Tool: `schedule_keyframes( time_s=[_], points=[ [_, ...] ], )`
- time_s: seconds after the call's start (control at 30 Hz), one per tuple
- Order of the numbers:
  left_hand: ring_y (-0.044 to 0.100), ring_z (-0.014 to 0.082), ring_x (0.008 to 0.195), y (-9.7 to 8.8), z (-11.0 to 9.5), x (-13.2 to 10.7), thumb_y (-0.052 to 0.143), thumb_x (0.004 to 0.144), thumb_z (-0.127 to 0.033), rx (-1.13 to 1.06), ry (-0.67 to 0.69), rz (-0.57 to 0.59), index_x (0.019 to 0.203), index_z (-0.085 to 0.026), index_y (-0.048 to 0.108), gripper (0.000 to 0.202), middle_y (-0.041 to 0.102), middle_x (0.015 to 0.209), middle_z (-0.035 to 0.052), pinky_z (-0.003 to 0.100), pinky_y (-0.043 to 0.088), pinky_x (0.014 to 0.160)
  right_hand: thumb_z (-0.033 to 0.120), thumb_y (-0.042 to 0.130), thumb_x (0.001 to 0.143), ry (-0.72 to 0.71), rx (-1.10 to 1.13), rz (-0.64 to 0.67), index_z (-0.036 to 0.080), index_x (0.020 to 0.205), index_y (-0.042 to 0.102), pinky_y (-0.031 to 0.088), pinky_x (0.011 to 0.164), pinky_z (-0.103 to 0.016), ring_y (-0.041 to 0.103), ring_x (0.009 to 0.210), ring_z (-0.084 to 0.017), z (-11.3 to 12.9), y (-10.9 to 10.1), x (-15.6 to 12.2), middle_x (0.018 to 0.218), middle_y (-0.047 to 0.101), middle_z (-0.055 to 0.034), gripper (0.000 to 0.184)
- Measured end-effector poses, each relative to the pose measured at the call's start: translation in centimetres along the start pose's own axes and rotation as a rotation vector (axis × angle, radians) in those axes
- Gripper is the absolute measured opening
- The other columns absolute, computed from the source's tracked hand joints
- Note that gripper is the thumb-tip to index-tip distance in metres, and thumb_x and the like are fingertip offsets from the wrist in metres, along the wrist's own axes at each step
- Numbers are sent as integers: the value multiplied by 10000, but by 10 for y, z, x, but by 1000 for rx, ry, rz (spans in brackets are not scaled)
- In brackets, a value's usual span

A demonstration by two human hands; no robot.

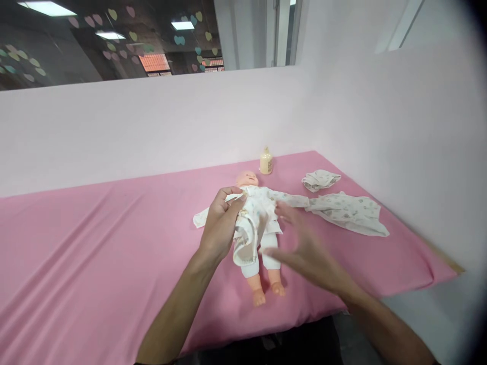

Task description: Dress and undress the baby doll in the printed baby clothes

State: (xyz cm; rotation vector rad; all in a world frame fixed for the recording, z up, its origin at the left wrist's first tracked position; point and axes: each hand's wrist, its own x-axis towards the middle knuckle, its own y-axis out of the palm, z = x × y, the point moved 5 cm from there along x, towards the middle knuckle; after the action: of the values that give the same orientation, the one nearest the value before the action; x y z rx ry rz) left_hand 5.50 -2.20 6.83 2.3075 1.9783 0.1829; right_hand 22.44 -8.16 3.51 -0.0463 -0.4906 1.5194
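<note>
A baby doll point(254, 238) lies on its back on the pink tablecloth point(95, 238), head toward the wall and bare feet toward me. It wears white leggings and a loose white printed garment point(253, 210). My left hand point(219, 223) pinches the garment's left side near the doll's chest and lifts the cloth. To the right of the doll's legs my right hand point(304, 248) hovers blurred, with fingers spread and nothing in it.
A small cream bottle point(266, 161) stands by the wall behind the doll's head. A folded white cloth point(320, 179) and a spread printed garment point(348, 212) lie to the right. The table's right edge runs along the pink wall.
</note>
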Motion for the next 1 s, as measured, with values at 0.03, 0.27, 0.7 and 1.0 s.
schedule_keyframes(
  time_s=[0.03, 0.27, 0.7, 1.0],
  points=[
    [493, 77, 494, 5, 1, 1, 679, 811, -431, -15, -11, 22, 1070, -243, 506, 364, 547, 647, -52, 187, 403, 479, 316, 767, 741, -56, -58, 39, 403, 1459, 353, 376, 1097, -542, 403, 1365, -321, 5, 10, -5, 1500, 421, -26, 833],
    [579, 81, 709, -1, -13, -5, 771, 736, -337, 63, 57, 65, 1160, -267, 514, 501, 614, 964, -8, 202, 487, 634, 197, 508, 884, -79, -81, -47, 288, 1157, 597, 484, 884, -427, 605, 1052, -249, 6, 10, 5, 1124, 656, -42, 301],
    [544, 87, 697, 0, -33, -15, 709, 802, -331, 222, 172, 125, 1029, -223, 577, 283, 595, 867, 1, 183, 451, 582, 147, 512, 837, -73, -155, -72, 255, 1059, 618, 440, 626, -318, 589, 766, -185, 13, -14, 24, 909, 661, -25, 269],
    [655, 120, 729, -5, -136, -4, 696, 771, -227, 611, 329, 373, 958, -127, 729, 215, 689, 890, 41, 176, 468, 610, 87, 526, 801, -332, -96, -219, 155, 825, 686, 349, 512, -216, 544, 569, -46, 124, -106, 83, 719, 659, 37, 175]
  ],
)
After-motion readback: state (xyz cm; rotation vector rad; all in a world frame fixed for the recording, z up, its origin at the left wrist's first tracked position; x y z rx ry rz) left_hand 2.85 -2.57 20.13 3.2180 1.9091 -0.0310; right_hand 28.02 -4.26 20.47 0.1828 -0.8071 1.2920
